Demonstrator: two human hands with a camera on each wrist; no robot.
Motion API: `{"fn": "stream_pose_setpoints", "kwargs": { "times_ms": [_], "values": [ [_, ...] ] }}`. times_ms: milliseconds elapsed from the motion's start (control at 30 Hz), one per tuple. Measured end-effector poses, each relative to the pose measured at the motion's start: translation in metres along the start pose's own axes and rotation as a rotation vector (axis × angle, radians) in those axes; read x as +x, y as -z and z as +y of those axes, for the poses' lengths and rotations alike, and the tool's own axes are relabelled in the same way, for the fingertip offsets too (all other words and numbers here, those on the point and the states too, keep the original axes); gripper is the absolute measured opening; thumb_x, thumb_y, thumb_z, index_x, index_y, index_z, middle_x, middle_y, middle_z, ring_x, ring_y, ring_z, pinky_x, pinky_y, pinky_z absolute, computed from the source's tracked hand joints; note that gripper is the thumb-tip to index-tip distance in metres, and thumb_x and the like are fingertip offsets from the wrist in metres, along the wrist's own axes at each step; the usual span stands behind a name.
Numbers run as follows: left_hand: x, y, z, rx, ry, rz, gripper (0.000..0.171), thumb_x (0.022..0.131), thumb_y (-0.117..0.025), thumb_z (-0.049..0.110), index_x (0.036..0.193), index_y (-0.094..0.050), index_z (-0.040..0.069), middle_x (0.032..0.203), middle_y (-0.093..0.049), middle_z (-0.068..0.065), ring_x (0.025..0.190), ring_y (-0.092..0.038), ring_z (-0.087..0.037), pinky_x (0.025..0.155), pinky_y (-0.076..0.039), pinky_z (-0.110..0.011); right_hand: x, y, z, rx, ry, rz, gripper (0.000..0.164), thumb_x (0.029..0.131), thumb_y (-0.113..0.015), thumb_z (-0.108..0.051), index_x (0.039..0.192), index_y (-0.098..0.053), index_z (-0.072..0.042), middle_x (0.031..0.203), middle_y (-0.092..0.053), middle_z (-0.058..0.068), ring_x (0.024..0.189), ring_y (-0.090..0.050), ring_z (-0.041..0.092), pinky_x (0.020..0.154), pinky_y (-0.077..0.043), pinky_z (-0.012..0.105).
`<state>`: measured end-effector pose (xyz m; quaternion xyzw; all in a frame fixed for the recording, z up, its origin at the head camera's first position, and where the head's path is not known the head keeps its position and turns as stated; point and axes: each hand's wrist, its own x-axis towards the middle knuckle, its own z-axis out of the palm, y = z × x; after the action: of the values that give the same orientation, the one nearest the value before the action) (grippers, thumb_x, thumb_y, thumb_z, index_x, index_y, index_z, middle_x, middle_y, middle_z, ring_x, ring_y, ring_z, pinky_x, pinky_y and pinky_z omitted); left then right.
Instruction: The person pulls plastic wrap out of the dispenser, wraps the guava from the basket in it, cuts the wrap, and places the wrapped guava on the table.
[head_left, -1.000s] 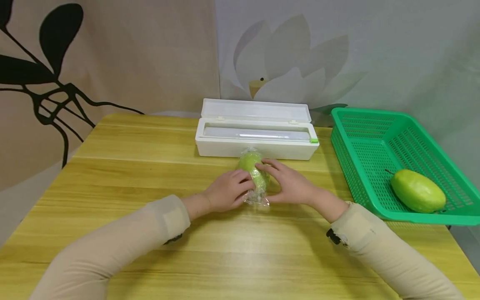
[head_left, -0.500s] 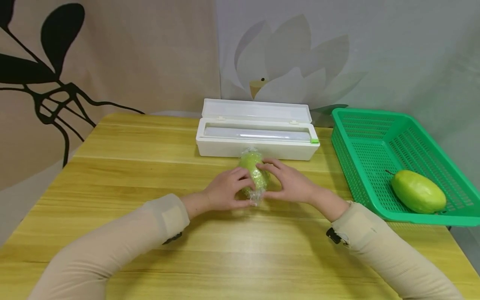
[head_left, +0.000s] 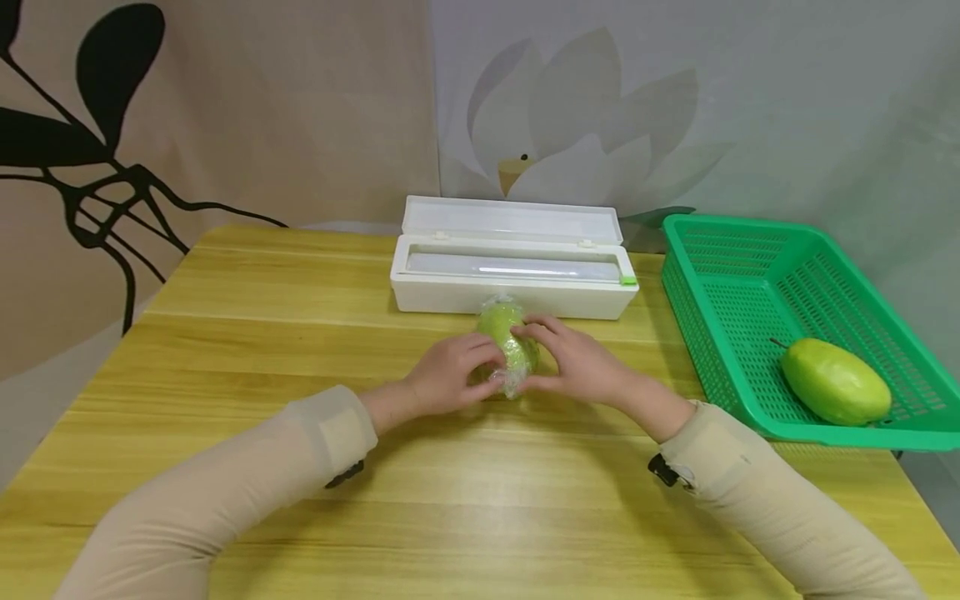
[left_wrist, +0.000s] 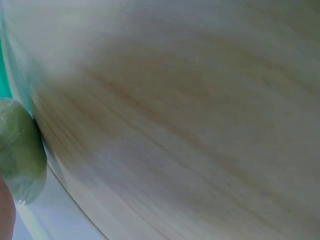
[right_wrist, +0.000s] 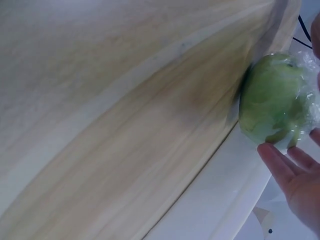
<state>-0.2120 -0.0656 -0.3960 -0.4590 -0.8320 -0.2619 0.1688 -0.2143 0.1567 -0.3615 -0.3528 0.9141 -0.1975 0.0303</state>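
A green pear [head_left: 497, 321] in clear plastic wrap [head_left: 514, 382] lies on the table between my hands. My left hand [head_left: 453, 375] pinches the gathered wrap at the pear's near end with thumb and fingers. My right hand [head_left: 581, 362] curls around the right side, its fingertips on the fruit and its thumb close to the bunched wrap. In the right wrist view, crinkled film shows over the pear [right_wrist: 272, 95], with the right hand [right_wrist: 305, 195] below it. Only part of the wrapped pear [left_wrist: 20, 145] shows at the left wrist view's left edge.
Just behind the pear stands a white cling wrap dispenser [head_left: 435, 298], its lid [head_left: 510, 220] raised and a roll [head_left: 517, 267] inside. To the right, a green plastic basket [head_left: 720, 383] holds another pear [head_left: 836, 383]. A printed wall covering [head_left: 315, 108] backs the wooden table [head_left: 480, 517].
The loose wrap at the pear's near end has been gathered in closer to the fruit. My left thumb has moved out and back up to it; the right hand stays nearly still.
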Motion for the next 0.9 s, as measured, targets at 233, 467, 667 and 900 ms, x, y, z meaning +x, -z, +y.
{"fn": "stream_pose_setpoints", "kwargs": {
  "times_ms": [233,467,667,900],
  "values": [
    [0.006,0.002,0.003,-0.175,0.230,-0.007,0.007,0.083,-0.067,0.015,0.079,-0.065,0.010,0.081,-0.061,-0.001,0.076,-0.059,-0.015,0.069,-0.053,-0.027,0.004,0.002,0.001,0.113,-0.015,0.038,0.055,0.080,-0.074,-0.022,0.127,-0.053,-0.003,0.126,-0.052,0.014,0.108,-0.058,0.030,0.087,-0.054,0.041],
    [0.012,0.003,0.004,-0.284,0.434,-0.026,0.014,0.080,-0.072,0.016,0.086,-0.062,0.009,0.084,-0.057,-0.001,0.077,-0.053,-0.013,0.070,-0.050,-0.024,0.006,0.003,-0.001,0.187,-0.055,0.039,0.058,0.076,-0.077,-0.030,0.123,-0.054,-0.004,0.121,-0.053,0.011,0.106,-0.058,0.029,0.084,-0.055,0.040],
    [0.014,0.002,0.001,-0.399,0.617,-0.024,0.048,0.080,-0.073,0.020,0.116,-0.047,0.003,0.103,-0.049,-0.009,0.094,-0.047,-0.021,0.081,-0.046,-0.031,0.010,0.004,-0.003,0.237,-0.106,0.042,0.048,0.080,-0.074,-0.023,0.119,-0.055,-0.003,0.119,-0.054,0.013,0.104,-0.060,0.031,0.083,-0.056,0.040],
    [0.016,0.002,-0.001,-0.515,0.762,-0.113,0.075,0.083,-0.071,0.029,0.140,-0.029,0.007,0.133,-0.030,-0.015,0.117,-0.046,-0.031,0.094,-0.049,-0.039,0.014,0.008,-0.001,0.437,-0.233,0.000,0.072,0.079,-0.074,-0.012,0.138,-0.036,0.001,0.129,-0.046,0.021,0.109,-0.057,0.038,0.087,-0.054,0.043]
  ]
}}
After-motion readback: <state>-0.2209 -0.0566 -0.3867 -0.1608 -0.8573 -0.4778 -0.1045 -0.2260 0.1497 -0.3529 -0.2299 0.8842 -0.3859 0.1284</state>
